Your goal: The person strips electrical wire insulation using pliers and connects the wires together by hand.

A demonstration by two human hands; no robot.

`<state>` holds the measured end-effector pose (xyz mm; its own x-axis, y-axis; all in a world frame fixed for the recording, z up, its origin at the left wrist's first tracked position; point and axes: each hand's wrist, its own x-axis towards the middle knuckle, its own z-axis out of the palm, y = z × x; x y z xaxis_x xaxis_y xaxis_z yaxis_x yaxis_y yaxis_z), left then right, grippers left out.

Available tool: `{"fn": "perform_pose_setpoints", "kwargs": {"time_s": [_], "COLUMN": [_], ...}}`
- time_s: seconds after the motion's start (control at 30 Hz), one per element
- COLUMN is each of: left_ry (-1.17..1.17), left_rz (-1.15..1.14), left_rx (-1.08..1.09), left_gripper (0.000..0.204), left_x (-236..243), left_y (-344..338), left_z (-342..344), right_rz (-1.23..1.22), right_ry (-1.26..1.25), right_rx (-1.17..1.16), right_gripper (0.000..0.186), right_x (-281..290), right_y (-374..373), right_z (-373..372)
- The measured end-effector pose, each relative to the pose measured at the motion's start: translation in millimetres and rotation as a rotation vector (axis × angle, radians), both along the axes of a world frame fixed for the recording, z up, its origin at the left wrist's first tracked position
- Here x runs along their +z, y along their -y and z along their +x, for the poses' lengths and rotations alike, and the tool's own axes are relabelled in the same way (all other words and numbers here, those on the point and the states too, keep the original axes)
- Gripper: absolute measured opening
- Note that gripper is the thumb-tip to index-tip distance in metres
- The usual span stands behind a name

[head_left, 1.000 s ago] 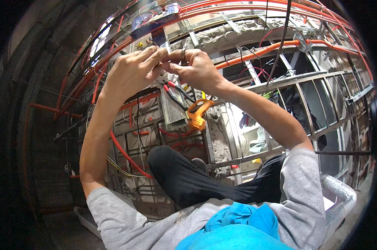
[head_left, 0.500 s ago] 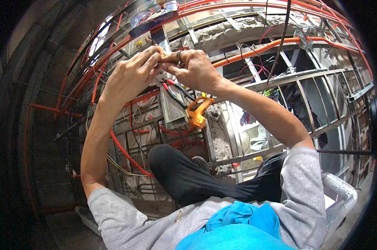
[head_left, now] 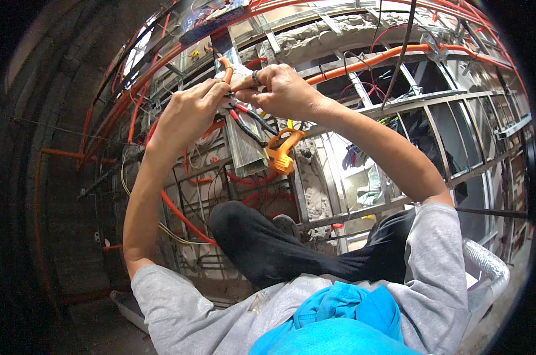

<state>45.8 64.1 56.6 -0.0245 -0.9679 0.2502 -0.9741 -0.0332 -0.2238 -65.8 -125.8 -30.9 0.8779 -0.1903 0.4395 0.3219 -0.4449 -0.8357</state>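
Observation:
My left hand (head_left: 191,111) is closed, its fingertips pinching the lower end of a short, curved orange conduit (head_left: 226,68). Close beside it, my right hand (head_left: 284,92) has its thumb and bent fingers pressed together at the same spot; what they grip is hidden. A ring circles one of its fingers. Behind the fingers is a crumpled white material (head_left: 239,73) that I cannot identify. Just below both hands, pliers with red and black handles (head_left: 240,120) lie on a metal channel (head_left: 244,155). Next to them rests a yellow-orange power tool (head_left: 284,152), partly blurred.
A long orange conduit (head_left: 368,62) runs along metal framing to the right. Red tubing (head_left: 188,219) and loose wires hang through the bars at left. A dark cable (head_left: 401,56) drops down at upper right. My bent knee (head_left: 235,228) is below the channel.
My hands have drawn slightly apart and sit a little lower against the background. More of the orange conduit and the white material shows above the fingers.

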Motion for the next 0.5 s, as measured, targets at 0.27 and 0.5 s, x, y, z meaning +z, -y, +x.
{"fn": "perform_pose_setpoints", "kwargs": {"time_s": [0.27, 0.5], "left_ry": [-0.097, -0.277], "left_rz": [-0.057, -0.115], "left_rx": [0.017, 0.001], "left_gripper": [0.027, 0.025], "left_x": [-26, -41], "left_y": [-6, -13], "left_z": [0, -4], "right_rz": [-0.079, 0.095], "right_ry": [-0.164, -0.301], "right_rx": [0.096, 0.251], "right_gripper": [0.031, 0.035], "right_x": [-11, -4], "right_y": [9, 7], "right_z": [0, -16]}}
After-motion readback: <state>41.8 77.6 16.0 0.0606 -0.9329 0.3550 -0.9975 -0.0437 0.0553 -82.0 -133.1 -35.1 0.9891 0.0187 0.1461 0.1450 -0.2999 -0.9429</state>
